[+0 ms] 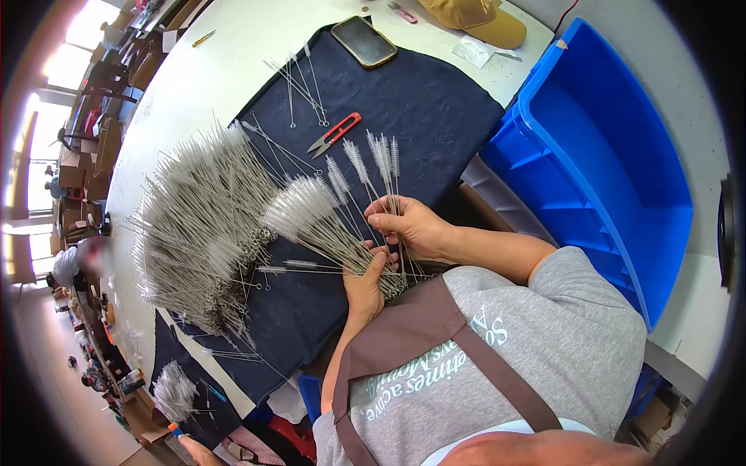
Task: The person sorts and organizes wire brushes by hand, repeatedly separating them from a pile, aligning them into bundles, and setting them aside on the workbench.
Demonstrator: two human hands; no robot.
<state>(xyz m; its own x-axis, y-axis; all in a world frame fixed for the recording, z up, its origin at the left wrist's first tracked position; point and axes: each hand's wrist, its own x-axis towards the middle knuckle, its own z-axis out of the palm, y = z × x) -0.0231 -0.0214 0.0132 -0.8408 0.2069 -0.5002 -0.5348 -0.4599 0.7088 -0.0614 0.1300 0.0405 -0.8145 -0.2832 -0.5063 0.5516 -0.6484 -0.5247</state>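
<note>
My left hand (365, 286) is closed on the wire stems of a bundle of thin white-bristled tube brushes (299, 208) that fans out to the upper left. My right hand (410, 225) pinches the stems of several more brushes (381, 159), whose bristle tips stand apart above my fingers. Both hands rest over a dark blue cloth (423, 101) on the white table. A large heap of the same brushes (198, 225) lies just left of the bundle.
Red thread snips (334, 133) and a few loose brushes (299, 85) lie on the cloth, a phone (364, 41) at its far end. A tan cap (475, 17) sits beyond. A blue plastic crate (614, 155) stands to the right. A smaller brush pile (175, 388) lies lower left.
</note>
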